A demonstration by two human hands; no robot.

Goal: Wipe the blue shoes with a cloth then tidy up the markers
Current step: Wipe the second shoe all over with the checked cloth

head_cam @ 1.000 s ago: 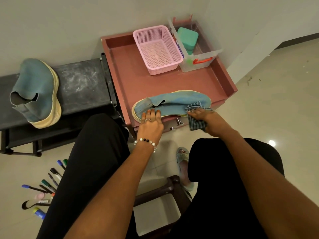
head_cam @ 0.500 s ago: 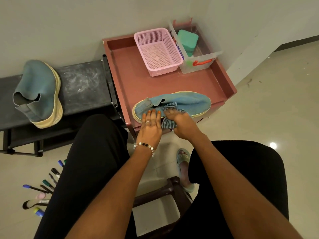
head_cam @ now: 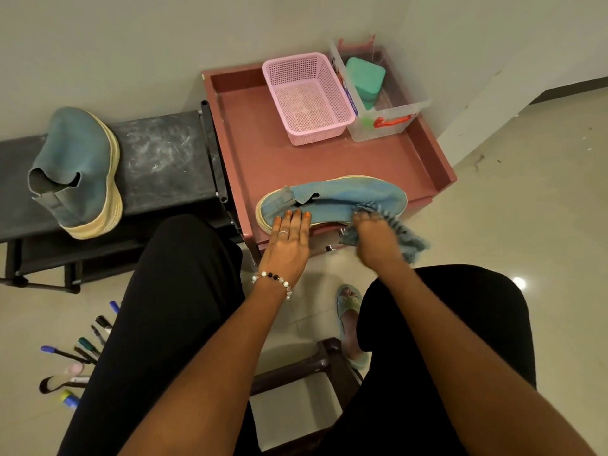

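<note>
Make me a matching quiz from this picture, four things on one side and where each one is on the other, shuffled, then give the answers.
Things:
1. pink basket
2. markers
3. striped cloth
4. second blue shoe

Places:
A. on the floor by the left leg
B. on the black bench
C. in the right hand
D. on the red tray, against the clear box

Pairs: 1-D, 2-A, 3-C, 4-B
</note>
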